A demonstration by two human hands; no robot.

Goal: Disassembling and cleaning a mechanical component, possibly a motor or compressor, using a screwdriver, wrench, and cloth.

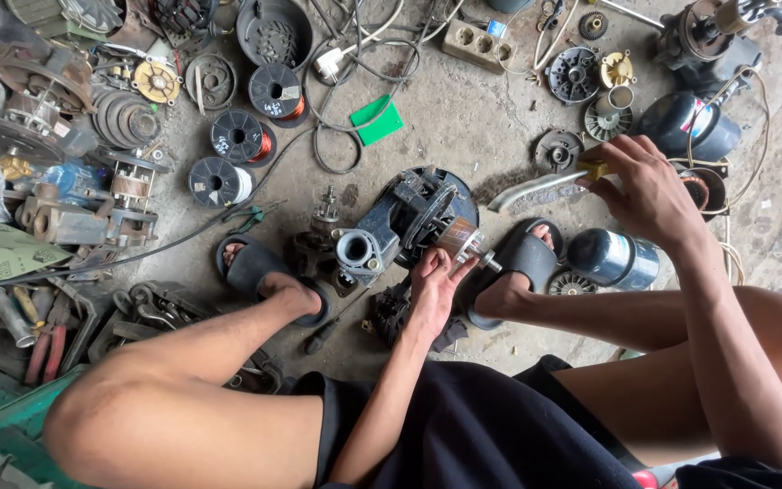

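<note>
- Far left on the concrete floor (463, 118): heaped metal motor parts (65, 136), likely set aside within reach.
- Beside them: black wire spools (242, 136), one showing copper winding.
- Centre, between two black sandals (255, 267): dark pump motor housing (405, 222) lying on the floor, grey round port facing up, probably braced there by the feet.
- Left hand (432, 285): grip closed around the copper-coloured rotor (460, 240) at the housing's end, apparently steadying it.
- Right hand (649, 195): grip pinched on a small yellow-handled tool (595, 167), held above a curved grey metal strip (536, 190).
- Far right: shiny blue-grey cylinder (615, 258) lying beside the right foot.
</note>
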